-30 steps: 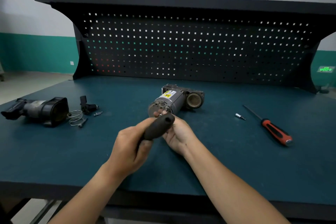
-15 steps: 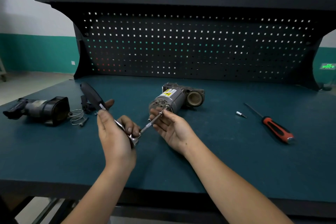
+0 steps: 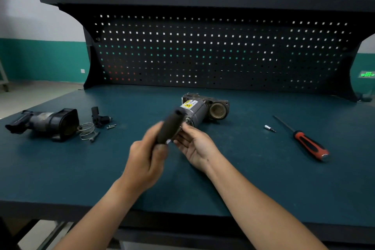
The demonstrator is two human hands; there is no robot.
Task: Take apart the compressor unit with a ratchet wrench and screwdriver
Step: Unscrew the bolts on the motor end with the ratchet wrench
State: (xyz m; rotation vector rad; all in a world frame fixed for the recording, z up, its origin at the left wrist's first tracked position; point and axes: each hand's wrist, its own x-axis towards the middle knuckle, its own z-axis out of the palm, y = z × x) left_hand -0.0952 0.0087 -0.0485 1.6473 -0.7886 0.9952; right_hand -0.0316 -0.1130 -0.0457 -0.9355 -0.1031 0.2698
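Left hand [image 3: 146, 156] grips ratchet wrench [image 3: 169, 128] by its rounded matte-black handle.

workshop | workbench [image 3: 60, 168], pegboard [image 3: 203, 50], screwdriver [image 3: 308, 144]

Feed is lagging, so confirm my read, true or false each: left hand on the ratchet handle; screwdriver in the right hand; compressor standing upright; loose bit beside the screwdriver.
Left hand grips the ratchet handle: true.
Screwdriver in the right hand: false, it lies untouched on the bench, off to the right.
Compressor upright: false, it lies on its side.
Loose bit beside the screwdriver: true, just left of it.
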